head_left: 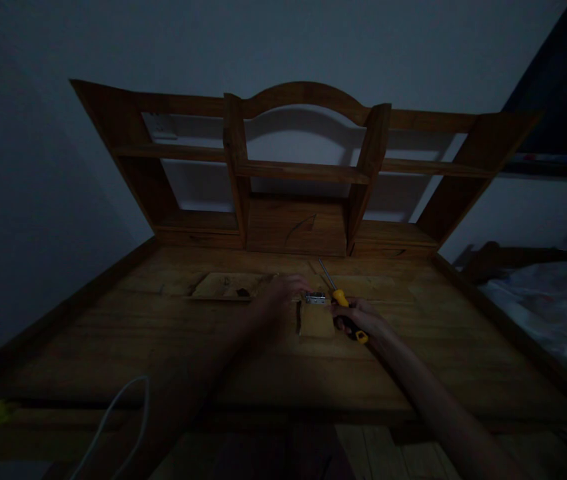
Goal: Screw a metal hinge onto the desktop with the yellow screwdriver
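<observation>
Metal hinge [316, 299] between left hand [286, 288] — grip unclear — and right hand [363, 319], snug around a screwdriver [340, 298]

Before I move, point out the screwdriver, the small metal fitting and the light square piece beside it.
Screwdriver [341, 298]: head view, yellow front of its handle.
Metal fitting [316, 299]: head view, middle of its shiny face.
Light square piece [317, 323]: head view, middle of its flat top.
</observation>
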